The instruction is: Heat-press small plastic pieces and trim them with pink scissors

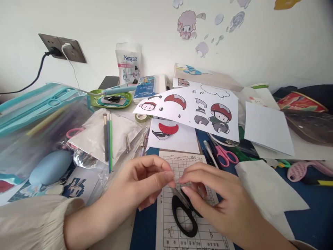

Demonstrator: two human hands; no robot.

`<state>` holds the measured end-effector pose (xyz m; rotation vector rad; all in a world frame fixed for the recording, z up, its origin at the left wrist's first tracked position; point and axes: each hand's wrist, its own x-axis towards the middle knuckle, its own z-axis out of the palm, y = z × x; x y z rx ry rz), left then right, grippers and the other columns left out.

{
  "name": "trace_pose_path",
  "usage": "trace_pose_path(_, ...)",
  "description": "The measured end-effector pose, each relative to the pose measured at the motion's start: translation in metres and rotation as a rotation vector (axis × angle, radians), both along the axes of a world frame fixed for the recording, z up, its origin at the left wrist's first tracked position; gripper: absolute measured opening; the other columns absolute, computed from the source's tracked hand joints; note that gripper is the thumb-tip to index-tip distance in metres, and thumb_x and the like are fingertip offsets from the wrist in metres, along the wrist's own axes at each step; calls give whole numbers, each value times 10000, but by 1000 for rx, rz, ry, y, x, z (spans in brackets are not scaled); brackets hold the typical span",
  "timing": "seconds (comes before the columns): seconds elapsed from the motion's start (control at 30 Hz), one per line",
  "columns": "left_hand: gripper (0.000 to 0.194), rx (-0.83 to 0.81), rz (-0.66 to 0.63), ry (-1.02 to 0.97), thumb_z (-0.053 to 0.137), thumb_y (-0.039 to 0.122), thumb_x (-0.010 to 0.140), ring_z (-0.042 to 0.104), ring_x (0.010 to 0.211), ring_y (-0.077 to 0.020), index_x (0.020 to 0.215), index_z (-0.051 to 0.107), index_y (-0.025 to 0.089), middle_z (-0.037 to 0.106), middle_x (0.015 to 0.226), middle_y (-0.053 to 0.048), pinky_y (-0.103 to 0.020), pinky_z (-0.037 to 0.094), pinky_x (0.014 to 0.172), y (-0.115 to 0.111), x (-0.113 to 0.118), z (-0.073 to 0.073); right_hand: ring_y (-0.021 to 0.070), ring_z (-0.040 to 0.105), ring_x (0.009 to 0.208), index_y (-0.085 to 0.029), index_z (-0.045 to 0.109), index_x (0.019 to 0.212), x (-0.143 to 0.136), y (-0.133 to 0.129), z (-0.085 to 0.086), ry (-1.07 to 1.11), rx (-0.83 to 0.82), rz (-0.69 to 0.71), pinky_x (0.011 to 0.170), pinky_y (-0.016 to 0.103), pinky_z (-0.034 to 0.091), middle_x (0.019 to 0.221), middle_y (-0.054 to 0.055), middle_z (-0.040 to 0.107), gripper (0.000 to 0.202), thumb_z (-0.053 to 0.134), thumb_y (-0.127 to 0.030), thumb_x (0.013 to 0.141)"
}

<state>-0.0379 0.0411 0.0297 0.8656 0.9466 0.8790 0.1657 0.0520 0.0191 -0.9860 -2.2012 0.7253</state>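
Note:
My left hand (145, 178) is closed in a pinch, thumb against fingertips. Whatever it holds is hidden or too small to make out. Close beside it, my right hand (221, 194) has its thumb and forefinger curved and a little apart, with nothing visible between them. Black-handled scissors (187, 222) lie beneath both hands on a printed grid form (169, 215), their blades partly covered by my fingers. Behind the hands, red and black paper cutouts (168, 128) rest on a white sheet (182, 140). Beyond is a larger sheet printed with cartoon figures (191, 107).
Pink-handled scissors (225, 155) and pens (212, 152) lie behind my right hand. A folded white paper (267, 126) and a tissue (267, 184) are at right. Brushes (108, 142), a blue oval object (52, 166) and a clear zip bag (44, 121) crowd the left.

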Motion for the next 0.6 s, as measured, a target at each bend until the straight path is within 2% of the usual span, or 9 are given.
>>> trace_pose_path(0.1,319,-34,5,-15,827,423,771,356,413,-9,748,637,167,640,662,33,-118,231,351,-2,-1,-2,165,667,815,-212,671,956,-1,-2,-5,-112,92,44,712,290,569,886,27,696,169,577,-115,854)
trace_pose_path(0.27,389,-39,4,24,854,476,722,353,391,-3,723,622,164,600,621,45,-107,245,335,-2,-2,-4,253,641,942,-200,641,1081,-2,-8,-11,-307,86,40,820,434,592,1011,70,643,392,579,-111,704)
trace_pose_path(0.33,395,-35,-3,29,857,480,712,343,387,-3,716,621,164,586,591,53,-105,235,330,-1,-1,-4,256,635,899,-203,635,1020,-3,-9,-14,-316,132,23,773,436,590,965,63,637,354,568,-104,687)
trace_pose_path(0.43,356,-41,-13,36,848,455,725,344,390,-14,721,628,175,568,554,67,-104,230,323,0,1,-5,239,623,793,-213,593,847,-4,-10,-17,-297,228,-43,655,385,563,830,40,616,188,556,-104,699)
trace_pose_path(0.6,330,-58,-22,66,843,444,726,372,391,-16,748,661,170,669,642,24,-119,247,323,2,2,-4,218,661,714,-231,572,860,3,-8,-21,-322,248,-139,603,357,569,821,33,633,174,548,-160,703)
